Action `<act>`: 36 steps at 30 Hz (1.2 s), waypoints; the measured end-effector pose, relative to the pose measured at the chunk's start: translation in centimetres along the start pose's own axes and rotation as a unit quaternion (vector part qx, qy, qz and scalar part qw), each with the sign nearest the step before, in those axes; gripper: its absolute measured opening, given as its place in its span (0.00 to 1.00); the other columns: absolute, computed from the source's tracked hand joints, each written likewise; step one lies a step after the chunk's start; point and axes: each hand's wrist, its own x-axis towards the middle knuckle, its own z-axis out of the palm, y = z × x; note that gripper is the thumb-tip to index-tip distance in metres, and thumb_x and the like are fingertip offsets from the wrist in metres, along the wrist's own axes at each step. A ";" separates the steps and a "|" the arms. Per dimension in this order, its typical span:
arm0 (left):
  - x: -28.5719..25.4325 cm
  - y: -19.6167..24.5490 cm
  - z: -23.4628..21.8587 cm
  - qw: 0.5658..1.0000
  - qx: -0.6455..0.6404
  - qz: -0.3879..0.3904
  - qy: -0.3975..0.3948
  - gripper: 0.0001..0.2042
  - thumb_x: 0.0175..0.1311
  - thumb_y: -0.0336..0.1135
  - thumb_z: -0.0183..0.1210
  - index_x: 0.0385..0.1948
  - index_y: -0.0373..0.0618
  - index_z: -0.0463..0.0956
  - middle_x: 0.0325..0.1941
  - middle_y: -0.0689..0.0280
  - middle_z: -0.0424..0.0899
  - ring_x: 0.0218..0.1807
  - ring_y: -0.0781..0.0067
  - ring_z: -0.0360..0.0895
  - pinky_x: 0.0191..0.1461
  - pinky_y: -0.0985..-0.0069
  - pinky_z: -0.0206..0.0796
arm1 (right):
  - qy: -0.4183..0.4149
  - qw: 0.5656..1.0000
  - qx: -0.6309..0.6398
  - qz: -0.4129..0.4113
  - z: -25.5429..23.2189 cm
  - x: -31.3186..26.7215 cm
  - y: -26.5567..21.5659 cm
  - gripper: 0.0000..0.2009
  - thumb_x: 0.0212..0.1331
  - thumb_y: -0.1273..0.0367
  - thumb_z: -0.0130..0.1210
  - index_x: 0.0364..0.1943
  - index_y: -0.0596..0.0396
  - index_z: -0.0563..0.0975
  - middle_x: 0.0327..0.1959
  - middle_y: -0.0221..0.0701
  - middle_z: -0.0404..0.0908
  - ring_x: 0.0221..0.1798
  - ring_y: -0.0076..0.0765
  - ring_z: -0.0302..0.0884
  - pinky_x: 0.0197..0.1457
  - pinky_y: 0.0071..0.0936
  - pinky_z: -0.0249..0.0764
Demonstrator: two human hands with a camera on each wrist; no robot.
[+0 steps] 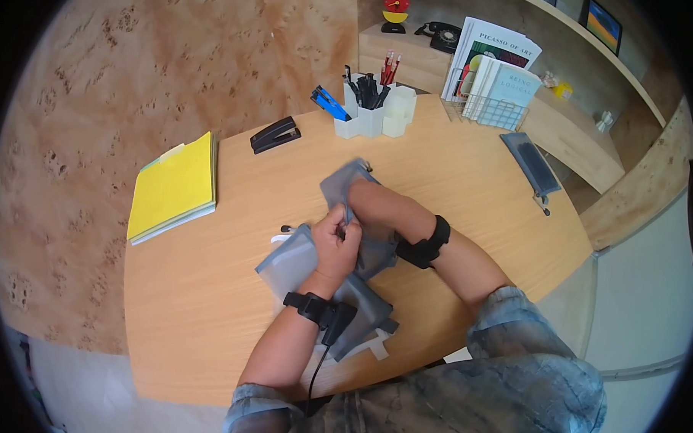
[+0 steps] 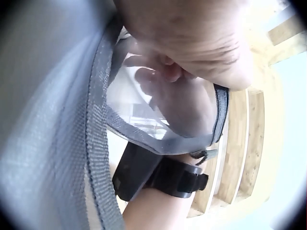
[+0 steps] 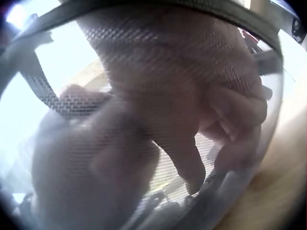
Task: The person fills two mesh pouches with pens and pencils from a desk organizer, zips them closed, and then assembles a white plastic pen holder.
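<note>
In the head view my left hand [image 1: 338,243] pinches the edge of a grey see-through mesh zip pouch [image 1: 338,185], held up over the table. My right hand [image 3: 158,86] reaches inside this pouch, seen through its mesh in the right wrist view, fingers loosely spread. The left wrist view shows the pouch's dark woven binding [image 2: 96,110] close up, and the right hand's fingers behind a clear panel. Under my left wrist lie further grey pouches, one pale and translucent [image 1: 287,260], one darker [image 1: 369,311].
A yellow folder stack [image 1: 174,184] lies at left, with a black stapler [image 1: 275,135] behind. A white pen holder [image 1: 370,120] stands at the back beside books in a wire rack [image 1: 495,108]. A filled dark pouch [image 1: 531,164] lies at right.
</note>
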 end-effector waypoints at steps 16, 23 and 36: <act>0.7 0.8 -0.1 0.982 -0.122 -0.123 0.075 0.08 0.60 0.30 0.46 0.21 0.44 0.68 0.17 0.73 0.69 0.18 0.84 0.64 0.22 0.82 0.58 | -0.071 0.927 0.355 0.102 -6.6 -0.3 -1.3 0.08 0.55 0.69 0.55 0.33 0.60 0.72 0.20 0.33 0.78 0.23 0.27 0.79 0.22 0.23 0.71; 0.9 -0.1 -0.1 0.974 -0.162 -0.127 0.092 0.08 0.60 0.29 0.45 0.21 0.45 0.67 0.15 0.71 0.67 0.18 0.83 0.63 0.22 0.83 0.56 | 0.560 0.791 0.224 0.102 -12.5 -1.7 3.2 0.08 0.63 0.69 0.50 0.35 0.61 0.70 0.27 0.36 0.79 0.30 0.28 0.82 0.31 0.22 0.77; 1.0 -0.1 0.0 0.977 -0.142 -0.142 0.072 0.08 0.60 0.29 0.44 0.21 0.45 0.66 0.15 0.70 0.67 0.17 0.81 0.64 0.22 0.82 0.57 | 0.430 0.845 0.161 0.274 -6.0 -0.6 15.6 0.12 0.58 0.71 0.49 0.45 0.63 0.73 0.38 0.46 0.80 0.44 0.47 0.80 0.48 0.35 0.74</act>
